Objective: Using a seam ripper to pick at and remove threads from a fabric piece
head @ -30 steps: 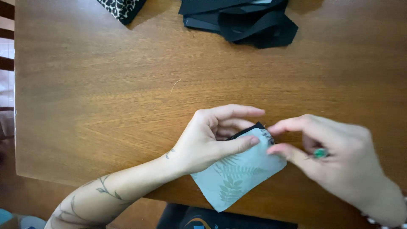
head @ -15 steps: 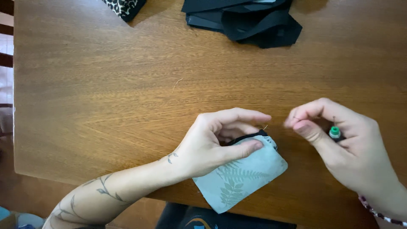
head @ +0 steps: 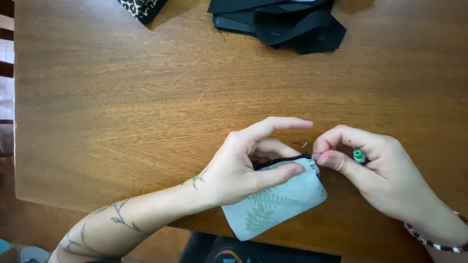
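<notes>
At the far left edge of the wooden table (head: 122, 97), a leopard-print fabric (head: 141, 7) pokes into view. Near the front edge, the left hand (head: 243, 168) grips a pale green leaf-print fabric piece (head: 275, 204), thumb pressed on top, index finger stretched out above it; the piece overhangs the table's near edge. Far off, right of centre, lies a pile of black fabric (head: 287, 22). Just right of the piece's top corner, the right hand (head: 375, 170) is pinched shut at thumb and forefinger, touching that corner, with a small green-tipped object (head: 359, 156) tucked between its fingers.
</notes>
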